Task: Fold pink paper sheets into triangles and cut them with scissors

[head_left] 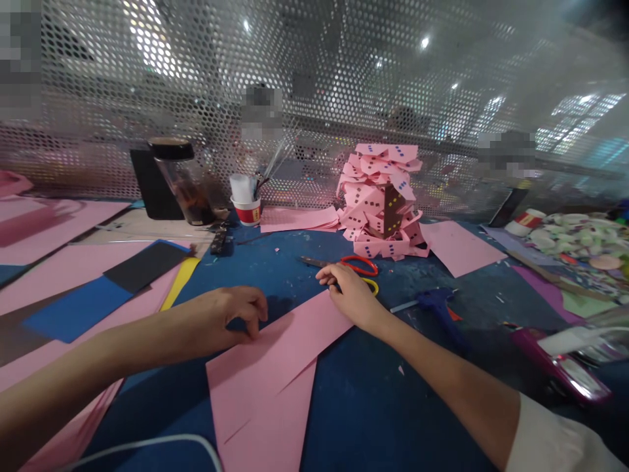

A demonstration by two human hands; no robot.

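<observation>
Both half-curled, left hand (pixel 240 313) and right hand (pixel 352 295) touch paper (pixel 282 347) at its eleven o'clock and one o'clock edges, the right by scissors (pixel 312 261), any grip impossible to tell

Smooth matt paper sheet (pixel 285 347), shiny metal panel (pixel 324 85)

jar (pixel 177 177) with dark lid back left, black slab (pixel 146 187) just behind | red-and-white cup (pixel 247 214), kinda stuffed | shiny perforated screen (pixel 314 85) across the back | some magenta gadget (pixel 550 360) far right | white cable (pixel 142 445) bottom left
</observation>
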